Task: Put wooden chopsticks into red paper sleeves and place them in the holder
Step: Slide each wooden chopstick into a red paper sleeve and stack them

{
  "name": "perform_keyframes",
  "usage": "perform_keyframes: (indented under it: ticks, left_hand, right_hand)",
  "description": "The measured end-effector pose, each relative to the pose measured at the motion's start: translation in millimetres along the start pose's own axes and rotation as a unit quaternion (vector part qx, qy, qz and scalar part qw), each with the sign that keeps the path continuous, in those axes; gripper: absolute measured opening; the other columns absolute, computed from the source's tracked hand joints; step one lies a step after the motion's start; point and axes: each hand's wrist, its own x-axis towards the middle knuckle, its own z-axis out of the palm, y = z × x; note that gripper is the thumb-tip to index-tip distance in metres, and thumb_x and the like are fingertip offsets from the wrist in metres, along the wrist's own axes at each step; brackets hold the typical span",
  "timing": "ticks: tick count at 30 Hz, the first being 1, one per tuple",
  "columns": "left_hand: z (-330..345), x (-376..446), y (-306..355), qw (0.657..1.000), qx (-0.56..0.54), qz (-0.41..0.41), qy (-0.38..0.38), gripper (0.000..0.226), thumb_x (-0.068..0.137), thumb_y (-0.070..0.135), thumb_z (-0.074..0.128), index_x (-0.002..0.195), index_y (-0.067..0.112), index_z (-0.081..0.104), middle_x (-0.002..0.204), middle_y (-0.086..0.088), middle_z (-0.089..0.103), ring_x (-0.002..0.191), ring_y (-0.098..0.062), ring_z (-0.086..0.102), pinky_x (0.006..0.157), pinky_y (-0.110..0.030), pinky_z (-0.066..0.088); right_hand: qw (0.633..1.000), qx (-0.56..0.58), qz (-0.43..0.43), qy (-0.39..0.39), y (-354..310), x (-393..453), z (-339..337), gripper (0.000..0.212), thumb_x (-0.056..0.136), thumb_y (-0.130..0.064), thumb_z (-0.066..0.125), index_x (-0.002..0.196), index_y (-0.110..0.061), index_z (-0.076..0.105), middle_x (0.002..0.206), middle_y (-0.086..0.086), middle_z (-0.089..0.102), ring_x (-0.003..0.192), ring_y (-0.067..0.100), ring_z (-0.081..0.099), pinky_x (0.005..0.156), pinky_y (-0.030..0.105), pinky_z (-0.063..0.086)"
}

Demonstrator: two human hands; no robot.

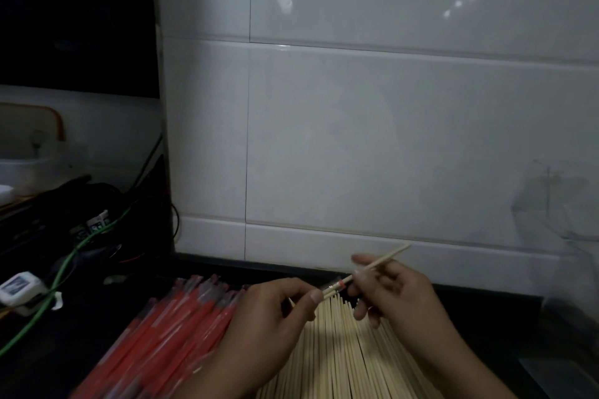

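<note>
My left hand (pixel 275 308) pinches the open end of a red paper sleeve (pixel 335 286) between thumb and fingers. My right hand (pixel 398 293) pinches a pair of wooden chopsticks (pixel 387 257) that point up to the right, their lower ends at the sleeve's mouth. Below both hands lies a wide pile of bare wooden chopsticks (pixel 350 350). A heap of red sleeves (pixel 181 327) lies to its left on the dark counter. No holder can be made out in this dim view.
A white tiled wall (pixel 356 139) rises right behind the counter. At the left lie a green cable (pixel 61 272), dark tangled wires and a small white device (pixel 19 288). A clear container (pixel 557 204) stands faintly at the right.
</note>
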Motion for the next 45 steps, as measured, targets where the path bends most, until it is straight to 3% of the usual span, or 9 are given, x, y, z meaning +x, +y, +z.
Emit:
perform_keyframes:
  ticks: [3,6,11,16,23,33,39,42,45]
  left_hand:
    - [-1,1,-2,1.0,-0.006,-0.008,0.014,0.017,0.093,0.037,0.063,0.079,0.036,0.072,0.072,0.016,0.071,0.063,-0.008,0.062,0.061,-0.024,0.046]
    - [-2,1,-2,1.0,-0.008,-0.012,0.018,0.017,0.093,0.037,0.062,0.079,0.036,0.073,0.072,0.016,0.071,0.061,-0.003,0.06,0.06,-0.02,0.045]
    - [-1,2,-4,1.0,-0.009,-0.011,0.022,0.018,0.093,0.037,0.062,0.079,0.037,0.072,0.072,0.017,0.071,0.06,-0.004,0.06,0.061,-0.025,0.046]
    - [0,2,-4,1.0,-0.008,0.008,0.018,0.015,0.094,0.035,0.062,0.084,0.041,0.072,0.072,0.015,0.071,0.065,-0.011,0.065,0.065,-0.035,0.052]
    - [2,-1,-2,0.999,-0.011,0.028,0.012,0.014,0.093,0.044,0.059,0.086,0.043,0.071,0.073,0.016,0.07,0.066,-0.01,0.065,0.065,-0.035,0.052]
    - [-1,0,-4,1.0,-0.008,-0.002,-0.03,0.009,0.087,0.041,0.07,0.092,0.048,0.072,0.08,0.02,0.07,0.07,-0.002,0.063,0.064,-0.021,0.048]
    - [-2,0,-3,0.998,-0.042,-0.028,-0.034,0.012,0.086,0.036,0.072,0.089,0.048,0.071,0.078,0.013,0.073,0.071,-0.007,0.066,0.07,-0.032,0.054]
    - [-1,0,-1,0.996,-0.074,-0.041,-0.029,0.015,0.086,0.03,0.073,0.084,0.045,0.072,0.074,0.008,0.073,0.067,-0.006,0.065,0.069,-0.031,0.054]
    - [1,1,1,0.994,-0.1,-0.036,-0.034,0.009,0.086,0.024,0.074,0.082,0.033,0.076,0.071,0.004,0.074,0.065,-0.004,0.064,0.065,-0.029,0.051]
  right_hand:
    - [0.993,-0.007,-0.061,0.104,0,1,-3,0.052,0.091,0.005,0.058,0.127,-0.032,0.048,0.079,0.013,0.069,0.054,0.019,0.062,0.047,0.024,0.047]
    - [0.979,0.015,-0.109,0.169,-4,1,-10,0.053,0.089,0.017,0.047,0.121,-0.023,0.057,0.076,0.012,0.065,0.051,0.017,0.061,0.048,0.021,0.048]
    - [0.983,-0.063,-0.146,0.09,4,-5,3,0.042,0.089,0.017,0.051,0.1,-0.018,0.073,0.076,0.006,0.067,0.051,0.011,0.059,0.051,0.016,0.046]
    - [0.992,-0.086,-0.072,-0.054,12,-15,22,0.037,0.088,0.003,0.064,0.105,-0.028,0.071,0.079,-0.002,0.069,0.059,0.014,0.063,0.058,0.022,0.051]
    - [0.999,-0.023,-0.022,0.012,5,-9,20,0.007,0.09,-0.006,0.065,0.089,-0.009,0.072,0.062,0.014,0.068,0.048,0.012,0.057,0.05,0.022,0.046]
    - [0.996,-0.014,-0.052,0.077,9,-3,8,0.017,0.098,-0.013,0.05,0.087,-0.005,0.061,0.058,0.01,0.062,0.05,0.011,0.052,0.051,0.02,0.045]
    - [0.993,-0.016,-0.05,0.109,7,1,-2,0.02,0.099,-0.018,0.049,0.091,-0.004,0.062,0.06,0.009,0.063,0.052,0.012,0.053,0.052,0.023,0.045]
    - [0.994,0.098,0.018,0.044,2,-2,2,0.021,0.097,-0.022,0.052,0.1,-0.008,0.068,0.071,0.013,0.066,0.061,0.021,0.059,0.055,0.03,0.047]
    - [0.996,0.079,0.024,-0.023,-2,-9,9,0.017,0.094,-0.011,0.056,0.101,-0.004,0.069,0.069,0.017,0.065,0.064,0.025,0.06,0.056,0.03,0.049]
